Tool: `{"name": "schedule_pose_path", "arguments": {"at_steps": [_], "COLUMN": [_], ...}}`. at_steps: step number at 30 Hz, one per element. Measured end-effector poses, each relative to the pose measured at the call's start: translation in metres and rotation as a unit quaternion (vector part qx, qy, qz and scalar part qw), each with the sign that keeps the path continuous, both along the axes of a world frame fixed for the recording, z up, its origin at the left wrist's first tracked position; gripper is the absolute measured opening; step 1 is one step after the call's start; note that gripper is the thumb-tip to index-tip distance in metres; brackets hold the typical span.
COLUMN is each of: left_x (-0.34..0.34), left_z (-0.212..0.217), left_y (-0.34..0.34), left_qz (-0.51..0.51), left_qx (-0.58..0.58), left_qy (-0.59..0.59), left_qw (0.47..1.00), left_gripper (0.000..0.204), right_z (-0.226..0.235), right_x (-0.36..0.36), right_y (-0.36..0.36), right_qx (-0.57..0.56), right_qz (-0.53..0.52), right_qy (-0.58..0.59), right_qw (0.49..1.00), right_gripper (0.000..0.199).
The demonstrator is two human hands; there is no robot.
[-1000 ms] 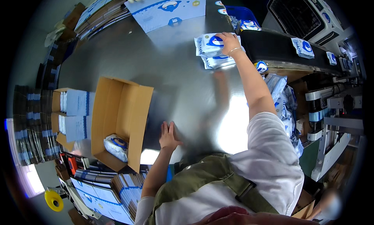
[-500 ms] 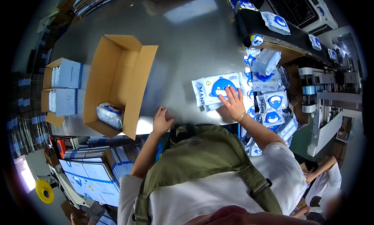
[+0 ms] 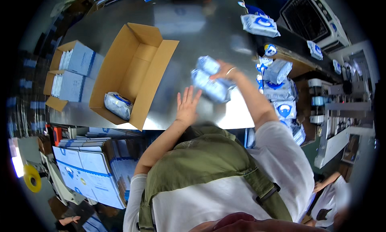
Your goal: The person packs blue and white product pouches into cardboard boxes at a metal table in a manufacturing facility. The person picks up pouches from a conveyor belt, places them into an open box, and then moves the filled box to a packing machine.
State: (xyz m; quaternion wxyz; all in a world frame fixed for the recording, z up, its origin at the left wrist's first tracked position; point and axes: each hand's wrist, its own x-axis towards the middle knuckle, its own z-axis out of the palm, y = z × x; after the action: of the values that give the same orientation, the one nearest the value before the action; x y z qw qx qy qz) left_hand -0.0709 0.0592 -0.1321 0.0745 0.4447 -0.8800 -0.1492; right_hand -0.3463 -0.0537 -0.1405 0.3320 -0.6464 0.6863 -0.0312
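Note:
Over the steel table, my right hand (image 3: 226, 70) grips soft white-and-blue packs that look like wet wipes, tilted and smeared by motion. One pack (image 3: 212, 86) is nearer me, and another pack (image 3: 208, 65) shows just beyond it. My fingertips are partly hidden behind them. Just left of the packs, my left hand (image 3: 187, 106) is open and holds nothing, its fingers spread toward them. An open brown carton (image 3: 155, 77) stands to the left, with a single wipes pack (image 3: 118, 105) lying at its near end.
Many wipes packs are heaped in a bin (image 3: 284, 89) at the right. Beyond it, a dark conveyor (image 3: 287, 41) carries more packs. Two small filled boxes (image 3: 74, 85) stand far left on the steel table (image 3: 116, 119). Flattened cartons (image 3: 86, 171) are stacked below. A co-worker (image 3: 331, 196) is lower right.
My right hand has lifted and tilted the packs, carrying them left from beside the bin. My left hand has moved up and right from the table edge with fingers spread. The view has shifted slightly.

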Motion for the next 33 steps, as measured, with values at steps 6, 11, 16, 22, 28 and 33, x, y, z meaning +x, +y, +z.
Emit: {"name": "schedule_pose_path", "arguments": {"at_steps": [6,11,16,22,28,33], "left_x": [0.056,0.072,0.074,0.072,0.065,0.059], "left_z": [-0.002,0.012,0.000,0.004,0.004,0.014], "left_y": [-0.017,-0.024,-0.024,-0.025,-0.027,-0.027], "left_qz": [0.034,-0.013,-0.001,0.014,0.031,0.054], "left_qx": [-0.042,0.013,0.028,0.071,0.063,0.092], "left_qy": [-0.069,-0.117,-0.111,-0.128,-0.150,-0.178], "left_qw": [0.996,0.993,0.993,0.989,0.986,0.978], "left_gripper": [0.080,0.081,0.072,0.083,0.087,0.082], "right_z": [-0.002,-0.029,-0.023,0.045,0.061,0.075], "right_x": [0.148,0.141,-0.033,-0.338,-0.397,-0.292], "right_y": [0.025,0.024,-0.009,-0.052,-0.099,-0.160], "right_qx": [0.021,0.021,-0.216,-0.403,-0.190,-0.232], "right_qz": [0.093,0.158,-0.082,-0.221,-0.119,-0.062], "right_qy": [-0.095,-0.238,-0.142,0.286,0.470,0.359], "right_qw": [0.991,0.958,0.962,0.841,0.853,0.902], "right_gripper": [0.103,0.094,0.070,0.088,0.094,0.083]}}
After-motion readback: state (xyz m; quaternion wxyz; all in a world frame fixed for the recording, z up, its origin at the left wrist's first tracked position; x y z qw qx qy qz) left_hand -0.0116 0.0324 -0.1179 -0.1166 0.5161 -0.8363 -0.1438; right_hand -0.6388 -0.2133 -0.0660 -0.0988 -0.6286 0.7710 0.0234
